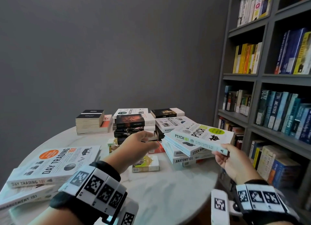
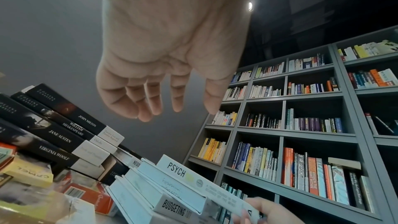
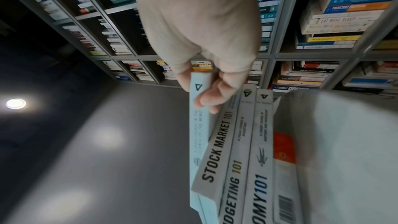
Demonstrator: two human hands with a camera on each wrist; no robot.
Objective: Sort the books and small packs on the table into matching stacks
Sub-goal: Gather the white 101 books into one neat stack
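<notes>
My right hand grips the near corner of the white Psych 101 book, spine between thumb and fingers, held just above a skewed pile of white 101 books (Stock Market, Budgeting, Anatomy). My left hand hovers open, fingers hanging loosely, over small packs in the table's middle, in front of a stack of black classics. It holds nothing. A yellow Camel pack and a red pack lie under it.
A Day Trading 101 pile sits at the front left of the round white table. Further stacks stand at the back. A grey bookshelf full of books rises close on the right.
</notes>
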